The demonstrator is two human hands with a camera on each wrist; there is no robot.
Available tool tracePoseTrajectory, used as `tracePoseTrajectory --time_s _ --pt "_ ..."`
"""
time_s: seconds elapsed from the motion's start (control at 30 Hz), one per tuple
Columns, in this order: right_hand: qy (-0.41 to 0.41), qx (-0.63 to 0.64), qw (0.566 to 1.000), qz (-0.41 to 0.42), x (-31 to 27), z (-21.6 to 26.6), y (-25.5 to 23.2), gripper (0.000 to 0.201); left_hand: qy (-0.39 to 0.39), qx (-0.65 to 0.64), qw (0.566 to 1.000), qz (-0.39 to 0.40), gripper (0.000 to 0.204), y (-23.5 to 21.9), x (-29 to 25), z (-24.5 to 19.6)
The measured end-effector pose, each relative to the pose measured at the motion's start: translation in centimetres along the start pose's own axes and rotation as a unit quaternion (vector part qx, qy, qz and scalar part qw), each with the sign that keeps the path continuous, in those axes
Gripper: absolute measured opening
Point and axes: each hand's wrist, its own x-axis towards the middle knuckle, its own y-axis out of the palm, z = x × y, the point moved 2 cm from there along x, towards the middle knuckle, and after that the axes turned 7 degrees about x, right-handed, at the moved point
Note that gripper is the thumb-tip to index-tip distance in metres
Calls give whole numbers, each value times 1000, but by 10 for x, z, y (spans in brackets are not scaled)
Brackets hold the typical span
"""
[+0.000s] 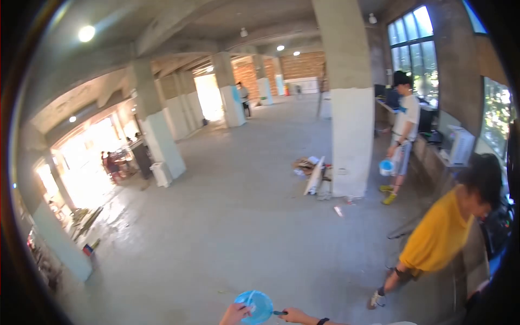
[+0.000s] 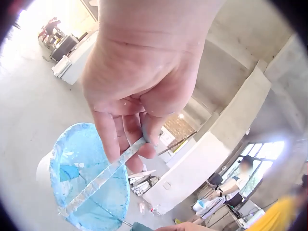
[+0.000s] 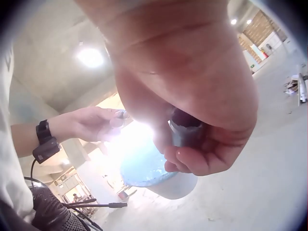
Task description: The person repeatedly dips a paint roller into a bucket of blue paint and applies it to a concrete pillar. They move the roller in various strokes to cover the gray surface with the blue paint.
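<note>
A light-blue paint-smeared bucket (image 1: pixel 264 307) is in front of me at the bottom of the head view. My left hand (image 1: pixel 238 312) pinches its flat, paint-crusted handle (image 2: pixel 103 177), which crosses the bucket's mouth in the left wrist view. My right hand (image 1: pixel 299 315) grips the dark handle of a paint roller (image 1: pixel 279 312). From that grip a thin metal rod runs down inside the bucket to a small blue end piece (image 2: pixel 70 173). In the right wrist view, curled fingers (image 3: pixel 207 159) wrap the roller's hollow handle end (image 3: pixel 186 134), beside the bucket.
A person in a yellow top (image 1: pixel 439 238) bends at the right. Farther back another person (image 1: pixel 406 116) carries a small bucket (image 1: pixel 386 167). A square pillar (image 1: pixel 352 141) has boards and scraps (image 1: pixel 314 174) at its foot. Grey concrete floor (image 1: pixel 216 238) stretches ahead.
</note>
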Motion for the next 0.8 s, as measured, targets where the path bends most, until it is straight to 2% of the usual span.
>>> tracePoseTrajectory --time_s 0.07,0.13,0.2,0.27,0.33,0.37,0.4,0.5,0.57,0.6,0.67,0.7,0.77,0.8 --pt "-18 -25 999 17 23 20 -17 50 1 152 986 64 24 -10 9 -53" --pt "-8 -49 999 13 25 40 -37 50 -32 122 990 56 25 -22 26 -45" --pt "-15 -36 999 -13 32 66 -59 48 -52 80 994 57 26 -13 37 -52" --pt "-23 -53 998 -4 48 57 -67 47 -89 97 991 36 27 -19 43 -73" --pt "-49 -64 997 3 76 57 -72 46 -66 69 995 22 28 -24 66 -49" --pt "-61 -36 997 -24 81 56 -70 43 -53 48 997 25 29 -30 76 -41" --pt "-66 -7 997 -51 85 58 -71 43 -52 49 997 16 29 -32 85 -47" --pt "-76 42 996 -29 108 73 -77 38 -59 -13 998 -5 29 -27 107 -62" --pt "-88 37 995 -42 128 85 -84 35 -3 140 989 -38 31 -33 126 -78" --pt "-103 34 992 -62 136 89 -86 33 -8 136 990 -37 31 -38 131 -80" --pt "-118 35 990 -74 161 90 -90 31 66 161 984 -26 33 -44 158 -93" --pt "-135 42 986 -85 171 99 -98 29 69 151 986 -28 33 -52 185 -95" --pt "-23 -31 999 -6 203 124 -128 42 57 182 981 13 35 -60 229 -68" --pt "-21 -21 1000 -6 210 136 -140 40 68 169 983 9 34 -59 240 -75"
